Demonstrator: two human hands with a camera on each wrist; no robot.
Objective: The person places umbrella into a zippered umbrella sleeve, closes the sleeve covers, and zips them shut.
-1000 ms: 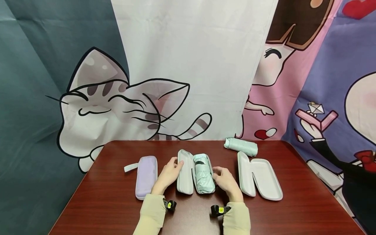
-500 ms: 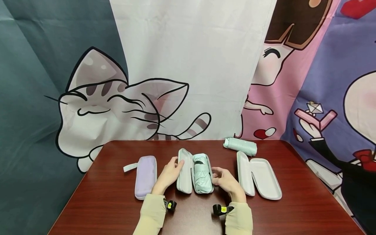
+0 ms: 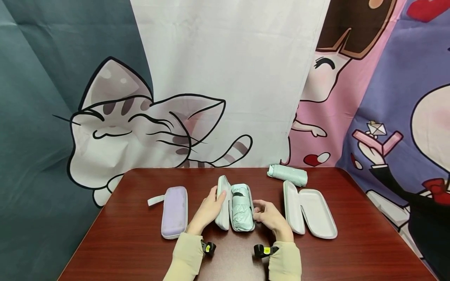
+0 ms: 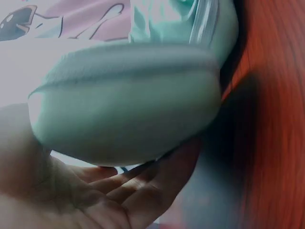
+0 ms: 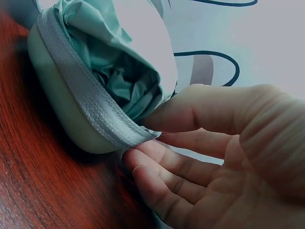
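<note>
A pale green zip case lies unfolded in the middle of the table, its lid tilted up on the left. In its right half sits a folded mint umbrella with a dark band mark. My left hand grips the lid, and in the left wrist view its fingers curl under the lid's outer shell. My right hand pinches the right rim of the case; the right wrist view has the thumb on the inner side by the umbrella and fingertips outside, below the zip edge.
A closed lilac case with a white strap lies at the left. To the right, another pale case lies unfolded with nothing inside. Behind it is a second folded mint umbrella, near the far table edge. A printed cloth hangs behind.
My left hand has shifted right and raised the lid of the middle case to a steeper tilt. The right hand has stayed almost in place at the rim.
</note>
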